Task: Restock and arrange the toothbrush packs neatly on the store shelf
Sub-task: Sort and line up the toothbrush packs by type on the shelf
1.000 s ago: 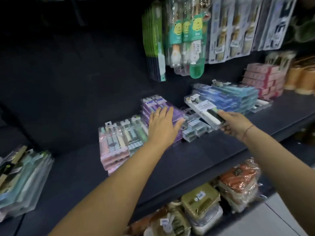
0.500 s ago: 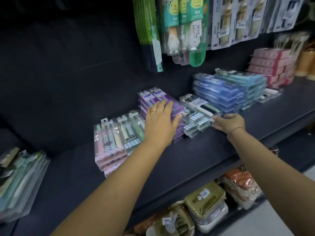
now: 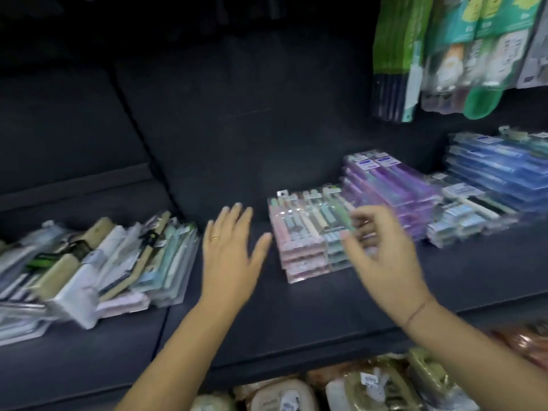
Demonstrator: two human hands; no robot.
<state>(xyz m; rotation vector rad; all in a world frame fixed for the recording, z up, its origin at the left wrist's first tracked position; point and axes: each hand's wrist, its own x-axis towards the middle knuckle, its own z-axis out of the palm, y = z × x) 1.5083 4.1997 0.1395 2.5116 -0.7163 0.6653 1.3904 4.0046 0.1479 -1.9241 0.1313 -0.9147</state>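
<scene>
Stacks of toothbrush packs lie on the dark shelf. A pink and green stack sits at the middle, a purple stack behind it to the right, a small clear stack and a blue stack further right. A loose, slanting pile of mixed packs lies at the left. My left hand hovers flat with fingers spread over the bare shelf between the pile and the pink stack. My right hand, blurred, fingers loosely bent, holds nothing in front of the pink and green stack.
Carded packs hang from the back wall at the upper right. A lower shelf holds wrapped goods below the front edge. The dark back panel rises behind the stacks.
The view has swung left. My left hand left the purple stack and moved left over the bare shelf. My right hand left the clear stack and came in front of the pink and green one.
</scene>
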